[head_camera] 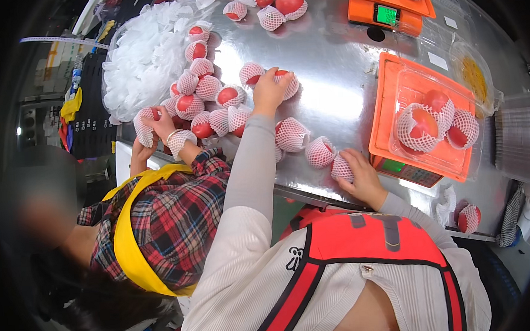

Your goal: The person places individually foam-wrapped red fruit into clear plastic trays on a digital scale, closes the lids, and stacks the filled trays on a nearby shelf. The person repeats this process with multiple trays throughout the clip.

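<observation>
My left hand [269,91] reaches out over the steel table, its fingers closed around a tomato in a white foam net [291,86]. Just left of it lies another netted tomato [251,73]. Close to the table's front edge, my right hand [361,178] rests its fingers on a netted tomato [342,168]; whether it grips it is hard to tell. Two more netted tomatoes [320,152] [292,135] lie between my hands. On the right, a clear plastic tray [400,91] holding three netted tomatoes sits on an orange scale [380,101].
At left, a co-worker's hands [157,126] hold a netted tomato [145,124] beside several others [208,88]. A bag of white foam nets [147,59] stands behind. A second orange scale [360,10] is at the back. One netted tomato [469,218] lies near the right front corner.
</observation>
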Demonstrator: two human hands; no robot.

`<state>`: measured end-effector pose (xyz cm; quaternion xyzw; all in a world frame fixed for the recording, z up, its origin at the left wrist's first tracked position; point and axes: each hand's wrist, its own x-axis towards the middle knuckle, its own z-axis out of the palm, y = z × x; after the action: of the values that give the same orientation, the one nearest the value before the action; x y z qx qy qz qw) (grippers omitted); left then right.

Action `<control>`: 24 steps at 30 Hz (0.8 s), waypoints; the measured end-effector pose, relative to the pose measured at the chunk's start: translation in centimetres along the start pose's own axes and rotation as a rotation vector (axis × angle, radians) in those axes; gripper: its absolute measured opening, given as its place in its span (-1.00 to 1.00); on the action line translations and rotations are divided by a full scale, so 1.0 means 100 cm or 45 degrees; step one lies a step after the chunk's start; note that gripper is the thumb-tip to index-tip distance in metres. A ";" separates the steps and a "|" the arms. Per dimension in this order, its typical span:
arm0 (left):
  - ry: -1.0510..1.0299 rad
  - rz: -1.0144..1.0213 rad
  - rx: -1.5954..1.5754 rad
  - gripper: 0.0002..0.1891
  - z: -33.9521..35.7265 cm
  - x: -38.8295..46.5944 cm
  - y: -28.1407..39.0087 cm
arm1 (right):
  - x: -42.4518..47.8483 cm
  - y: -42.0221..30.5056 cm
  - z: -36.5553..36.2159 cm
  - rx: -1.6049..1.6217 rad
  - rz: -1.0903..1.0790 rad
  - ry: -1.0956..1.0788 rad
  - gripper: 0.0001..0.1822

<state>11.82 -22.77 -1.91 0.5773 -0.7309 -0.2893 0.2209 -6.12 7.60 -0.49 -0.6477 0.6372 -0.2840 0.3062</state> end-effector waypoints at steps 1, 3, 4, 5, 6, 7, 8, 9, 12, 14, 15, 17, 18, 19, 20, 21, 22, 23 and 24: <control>0.015 -0.047 -0.032 -0.33 0.005 0.009 -0.001 | 0.001 0.000 0.000 -0.001 0.007 -0.001 -0.31; 0.047 -0.082 -0.088 -0.27 0.016 0.021 -0.006 | 0.002 0.000 0.000 0.015 0.009 -0.006 -0.32; 0.075 -0.079 -0.136 -0.24 0.021 0.026 -0.011 | 0.002 -0.001 0.000 0.022 0.008 -0.010 -0.32; 0.105 -0.078 -0.184 -0.20 0.026 0.027 -0.016 | 0.002 -0.001 0.000 0.020 0.001 -0.017 -0.32; 0.025 -0.017 -0.090 -0.15 0.026 0.026 -0.014 | 0.001 0.000 0.000 0.016 0.003 -0.015 -0.32; -0.055 0.052 0.002 -0.10 0.021 0.025 -0.008 | 0.002 0.001 0.000 0.011 0.005 -0.006 -0.32; -0.133 0.121 0.094 -0.05 0.016 0.022 -0.002 | 0.002 0.001 0.000 0.015 0.016 -0.008 -0.31; -0.153 0.133 0.094 -0.03 0.011 0.017 0.002 | 0.002 0.001 0.000 0.015 0.023 -0.011 -0.31; -0.083 0.085 -0.136 -0.16 0.011 0.001 -0.013 | 0.002 0.001 0.000 0.034 0.017 -0.040 -0.31; -0.102 -0.373 -0.942 -0.27 0.005 -0.013 0.009 | 0.002 0.003 -0.002 0.061 0.023 -0.058 -0.30; -0.109 -0.612 -1.335 -0.33 -0.002 -0.025 0.019 | 0.000 0.002 -0.002 0.011 -0.009 -0.029 -0.30; -0.214 -0.601 -1.933 -0.41 -0.014 -0.050 0.022 | -0.003 -0.001 -0.003 -0.088 -0.081 0.018 -0.28; -0.272 -0.583 -2.227 -0.44 -0.018 -0.063 0.024 | -0.005 -0.003 -0.005 -0.058 -0.127 0.058 -0.29; -0.308 -0.600 -2.301 -0.41 -0.022 -0.077 0.036 | -0.005 -0.008 -0.011 -0.025 -0.175 0.097 -0.29; -0.354 -0.617 -2.373 -0.38 -0.026 -0.092 0.055 | -0.006 -0.014 -0.018 0.006 -0.218 0.142 -0.29; -0.402 -0.633 -2.448 -0.35 -0.027 -0.106 0.072 | -0.005 -0.022 -0.027 0.062 -0.288 0.194 -0.30; -0.438 -0.666 -2.498 -0.33 -0.025 -0.120 0.081 | -0.004 -0.031 -0.038 0.110 -0.362 0.241 -0.31; -0.441 -0.667 -2.459 -0.33 -0.022 -0.134 0.089 | -0.002 -0.041 -0.049 0.156 -0.434 0.290 -0.31; -0.465 -0.662 -2.419 -0.32 -0.017 -0.147 0.100 | -0.003 -0.050 -0.060 0.155 -0.499 0.384 -0.31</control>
<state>9.25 -7.14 6.28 0.2499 -0.0703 -0.8768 0.4047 -7.48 7.73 7.21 -0.6895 0.5198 -0.4692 0.1852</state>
